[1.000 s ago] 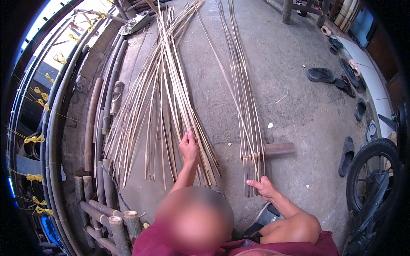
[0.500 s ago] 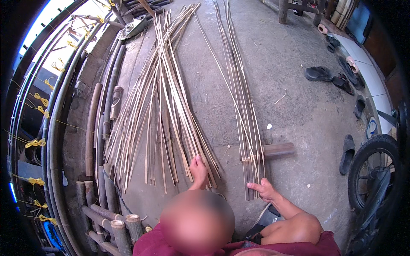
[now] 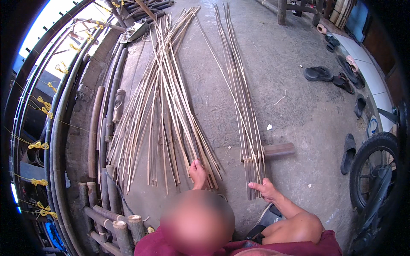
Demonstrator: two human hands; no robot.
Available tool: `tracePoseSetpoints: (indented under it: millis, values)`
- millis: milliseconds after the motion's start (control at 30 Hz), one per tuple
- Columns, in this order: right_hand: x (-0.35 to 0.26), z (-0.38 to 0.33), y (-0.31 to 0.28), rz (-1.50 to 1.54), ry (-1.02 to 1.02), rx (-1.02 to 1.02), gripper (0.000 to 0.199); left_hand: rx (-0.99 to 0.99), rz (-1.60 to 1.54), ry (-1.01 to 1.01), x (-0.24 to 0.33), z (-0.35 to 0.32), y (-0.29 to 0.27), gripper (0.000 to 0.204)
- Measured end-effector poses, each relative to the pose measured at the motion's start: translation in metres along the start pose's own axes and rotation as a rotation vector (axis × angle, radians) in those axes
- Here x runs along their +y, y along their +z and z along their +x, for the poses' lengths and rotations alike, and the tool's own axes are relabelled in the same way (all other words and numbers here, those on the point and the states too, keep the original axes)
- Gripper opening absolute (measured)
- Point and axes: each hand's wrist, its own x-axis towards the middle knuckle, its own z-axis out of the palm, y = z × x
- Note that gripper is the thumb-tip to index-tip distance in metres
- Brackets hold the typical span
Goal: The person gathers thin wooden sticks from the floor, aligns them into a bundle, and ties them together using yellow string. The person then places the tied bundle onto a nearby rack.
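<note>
A large spread of thin bamboo strips lies on the floor at the left, crossing near its far end. At its near end my left hand is closed, pinching one strip. A smaller bundle of bamboo strips runs lengthwise to the right. My right hand grips the near ends of this bundle, thumb across the top and the other fingers partly hidden. Beyond that hand, a brown split bamboo piece lies crosswise at the bundle, jutting out to the right. One strip slants between the two groups at the far end.
Bamboo poles and a bamboo frame line the left side. Black slippers and other footwear lie along the right, before a tiled step. A wheel stands at the right edge. Concrete floor lies between.
The view has shifted slightly. My left hand stays at the near ends of the large spread, and my right hand keeps its grip on the smaller bundle.
</note>
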Motion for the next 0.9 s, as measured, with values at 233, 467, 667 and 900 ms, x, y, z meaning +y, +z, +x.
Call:
tracePoseSetpoints:
  millis: [233,467,667,900]
  values:
    - [0.023,0.008,0.005,-0.127,-0.028,0.127,0.029,-0.059,0.416,0.594,0.065,-0.025,0.043,0.040]
    - [0.009,0.006,0.035,-0.104,-0.081,0.078,0.022,-0.751,-0.113,-0.171,0.086,-0.063,0.080,0.029]
    - [0.023,0.006,0.029,-0.240,-0.122,0.116,0.031,-0.482,-0.253,-0.155,0.124,-0.028,0.028,0.026]
    - [0.043,0.007,0.052,-0.090,-0.215,0.077,0.031,-0.294,-0.184,0.271,0.193,-0.015,0.014,0.032]
